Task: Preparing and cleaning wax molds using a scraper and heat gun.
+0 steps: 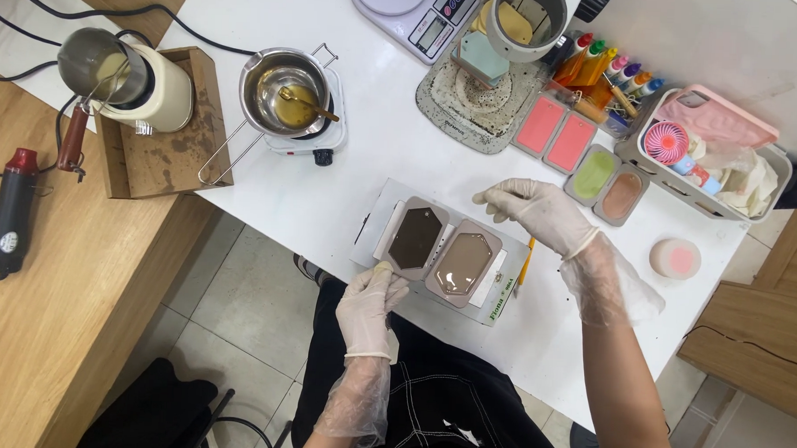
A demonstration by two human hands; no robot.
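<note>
Two taupe hexagonal moulds sit side by side on a flat grey board (383, 216) at the near edge of the white table. The left mould (416, 238) holds dark brown liquid, the right mould (463, 262) a lighter brown fill. My left hand (371, 302), in a clear glove, pinches the board's near corner just below the left mould. My right hand (533, 211), also gloved, rests with fingers spread on the board's far right end, beside the right mould. A yellow pencil (526, 262) lies under my right wrist.
A metal pot with a spoon (288, 92) sits on a small hotplate. Behind are a scale (415, 8), a white jug (527, 21), pink (556, 132) and green-and-tan (606, 184) moulds, dye bottles (611, 68), a basket (710, 151), a heat gun (10, 210) and a pitcher (125, 78).
</note>
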